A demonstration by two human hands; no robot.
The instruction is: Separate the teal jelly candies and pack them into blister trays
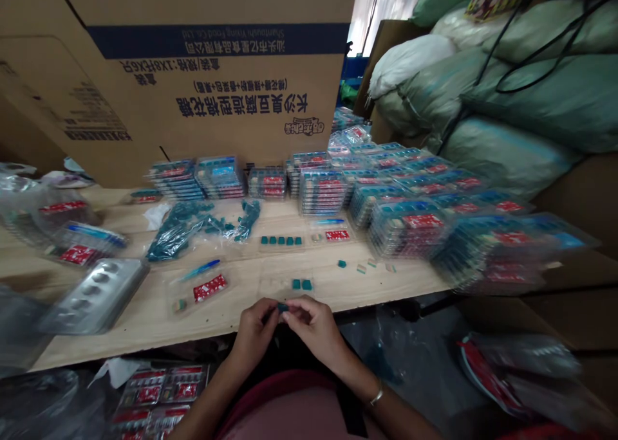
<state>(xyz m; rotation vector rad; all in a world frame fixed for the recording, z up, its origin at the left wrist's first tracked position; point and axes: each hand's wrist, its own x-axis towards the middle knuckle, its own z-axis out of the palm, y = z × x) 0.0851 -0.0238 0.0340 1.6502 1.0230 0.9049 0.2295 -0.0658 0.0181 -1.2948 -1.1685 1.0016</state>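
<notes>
Small teal piece (282,307) pinched between left hand (253,332) and right hand (313,326) above wooden counter (145,337); stacked blister packs (408,228) fill the far side, loose teal pieces (280,240) remain.

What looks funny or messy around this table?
The big cardboard box behind the wooden table is upside down, so its printed words are flipped. Small teal pieces also lie in a messy, scattered clump in clear plastic.
</notes>
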